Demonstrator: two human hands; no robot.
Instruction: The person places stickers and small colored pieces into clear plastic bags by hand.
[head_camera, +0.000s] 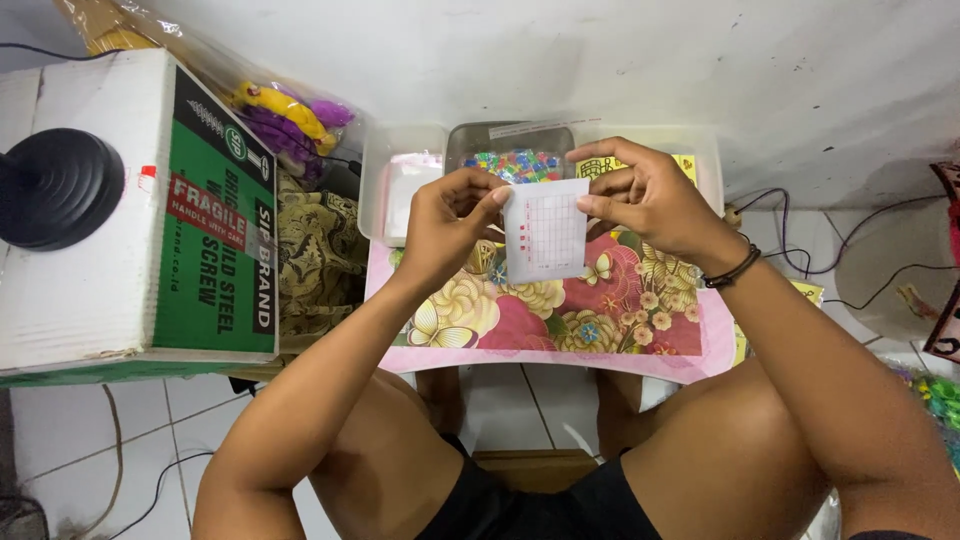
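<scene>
Both hands up over the small table (690, 350), forearms angled in from the knees and meeting at the middle. Left hand (448, 225): wrist bent inward, fingers curled, thumb and fingertips pinched on the left edge of a small white sheet (545, 232) with a printed grid. Right hand (640, 195): index finger stretched out along the top, thumb and other fingers closed on the sheet's right edge; dark bracelet (732, 270) at the wrist. Sheet is held upright between the two hands, clear of the table's flowered cover (pink and yellow pattern). Just behind the hands: three clear plastic trays in a row against the wall, the middle one (510, 150) holding small multicoloured pieces. Cardboard box (120, 210) with a green side stands well to the left, with a black round knob-like object (60, 187) on top.
</scene>
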